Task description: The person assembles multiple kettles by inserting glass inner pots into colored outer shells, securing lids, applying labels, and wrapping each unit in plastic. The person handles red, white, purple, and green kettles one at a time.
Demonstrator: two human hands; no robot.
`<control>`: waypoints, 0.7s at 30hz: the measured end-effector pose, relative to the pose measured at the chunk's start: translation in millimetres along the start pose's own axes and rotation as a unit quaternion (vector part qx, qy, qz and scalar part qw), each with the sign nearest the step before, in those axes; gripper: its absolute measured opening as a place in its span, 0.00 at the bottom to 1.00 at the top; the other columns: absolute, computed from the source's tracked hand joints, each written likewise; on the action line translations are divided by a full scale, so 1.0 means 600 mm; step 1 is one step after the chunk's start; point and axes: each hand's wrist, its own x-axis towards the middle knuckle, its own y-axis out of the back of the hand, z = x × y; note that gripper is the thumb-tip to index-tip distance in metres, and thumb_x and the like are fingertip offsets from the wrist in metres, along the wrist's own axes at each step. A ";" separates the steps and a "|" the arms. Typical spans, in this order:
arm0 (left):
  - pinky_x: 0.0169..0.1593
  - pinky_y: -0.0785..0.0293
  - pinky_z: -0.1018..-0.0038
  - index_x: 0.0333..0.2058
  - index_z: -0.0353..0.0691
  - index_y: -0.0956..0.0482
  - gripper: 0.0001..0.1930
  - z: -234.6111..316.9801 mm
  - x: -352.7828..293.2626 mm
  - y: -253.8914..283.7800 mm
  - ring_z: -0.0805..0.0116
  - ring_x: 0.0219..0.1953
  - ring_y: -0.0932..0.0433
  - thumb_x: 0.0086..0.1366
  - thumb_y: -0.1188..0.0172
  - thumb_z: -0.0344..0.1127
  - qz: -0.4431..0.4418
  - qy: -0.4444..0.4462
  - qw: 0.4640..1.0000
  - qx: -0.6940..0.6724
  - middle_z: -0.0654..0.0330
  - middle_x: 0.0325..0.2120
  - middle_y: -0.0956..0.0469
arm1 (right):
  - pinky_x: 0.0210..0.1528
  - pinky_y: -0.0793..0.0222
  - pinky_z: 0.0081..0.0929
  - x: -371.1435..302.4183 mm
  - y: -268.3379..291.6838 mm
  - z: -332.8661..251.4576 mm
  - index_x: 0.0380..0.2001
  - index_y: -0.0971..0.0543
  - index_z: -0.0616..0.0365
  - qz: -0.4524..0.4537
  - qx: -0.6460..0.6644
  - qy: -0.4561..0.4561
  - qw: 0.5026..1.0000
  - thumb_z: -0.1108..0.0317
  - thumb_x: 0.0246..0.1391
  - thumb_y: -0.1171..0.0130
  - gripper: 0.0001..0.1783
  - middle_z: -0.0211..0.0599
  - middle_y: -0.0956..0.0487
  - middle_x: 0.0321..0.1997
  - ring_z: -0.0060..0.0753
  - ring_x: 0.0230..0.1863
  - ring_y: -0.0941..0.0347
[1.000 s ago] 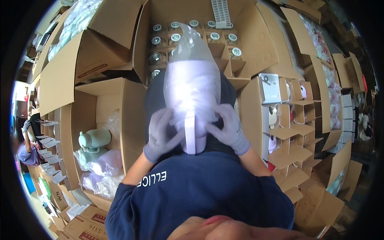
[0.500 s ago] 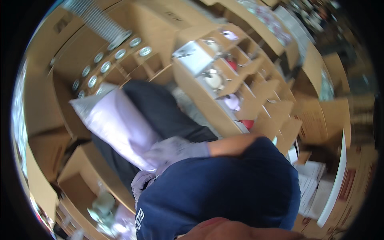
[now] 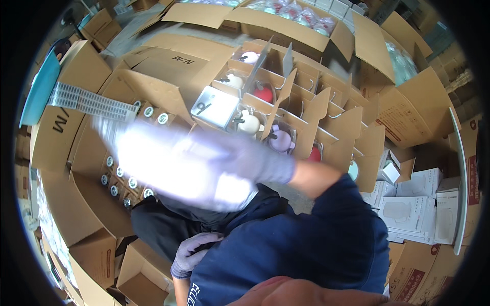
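My right hand point(image 3: 237, 155), in a pale lavender glove, is closed on a lavender cylinder in a clear plastic bag point(image 3: 158, 163). The bagged cylinder is smeared by motion and lies across the front of me, above my lap. My left hand point(image 3: 191, 253), in the same kind of glove, rests by my lap with its fingers apart and nothing in it. Behind the bag, an open carton point(image 3: 76, 206) holds several round-topped containers point(image 3: 114, 190) in dividers. A strip of white labels point(image 3: 92, 102) hangs over its flap.
Ahead stands a divided carton point(image 3: 319, 109) with bagged pots in cream, lavender point(image 3: 280, 138) and red point(image 3: 264, 93). A white box point(image 3: 214, 107) rests on its near left corner. Stacked white boxes point(image 3: 408, 209) stand at right. An open carton point(image 3: 143, 275) is at lower left.
My right hand has lifted the bagged cylinder off my lap and moved it up and forward. My left hand now shows apart from the cylinder. The view has turned.
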 end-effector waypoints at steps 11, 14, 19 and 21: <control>0.59 0.31 0.69 0.52 0.27 0.24 0.26 -0.055 0.014 0.097 0.62 0.51 0.23 0.60 0.36 0.41 0.224 0.006 0.973 -0.048 0.52 0.47 0.20 | 0.61 0.35 0.30 -0.218 0.322 -0.010 0.62 0.32 0.71 0.393 -0.273 -0.269 0.836 0.69 0.53 0.41 0.33 0.49 0.22 0.56 0.35 0.56 0.27; 0.60 0.32 0.69 0.52 0.27 0.24 0.25 -0.030 0.010 0.117 0.62 0.52 0.23 0.61 0.36 0.41 0.234 0.034 0.971 0.023 0.52 0.48 0.21 | 0.57 0.32 0.27 -0.213 0.362 -0.006 0.58 0.29 0.72 0.422 -0.198 -0.252 0.848 0.70 0.55 0.42 0.28 0.47 0.21 0.53 0.32 0.53 0.26; 0.60 0.33 0.69 0.52 0.27 0.24 0.23 -0.038 -0.036 0.134 0.62 0.53 0.24 0.61 0.38 0.36 0.271 0.036 0.960 0.056 0.51 0.49 0.21 | 0.54 0.30 0.26 -0.193 0.387 -0.028 0.57 0.27 0.71 0.464 -0.226 -0.242 0.822 0.70 0.57 0.43 0.25 0.43 0.19 0.50 0.29 0.48 0.25; 0.61 0.33 0.69 0.52 0.27 0.24 0.22 -0.055 -0.049 0.135 0.62 0.53 0.24 0.61 0.39 0.34 0.299 0.022 0.952 0.061 0.51 0.49 0.21 | 0.54 0.30 0.27 -0.185 0.376 -0.033 0.56 0.26 0.69 0.415 -0.272 -0.275 0.823 0.70 0.57 0.43 0.24 0.43 0.19 0.49 0.29 0.48 0.25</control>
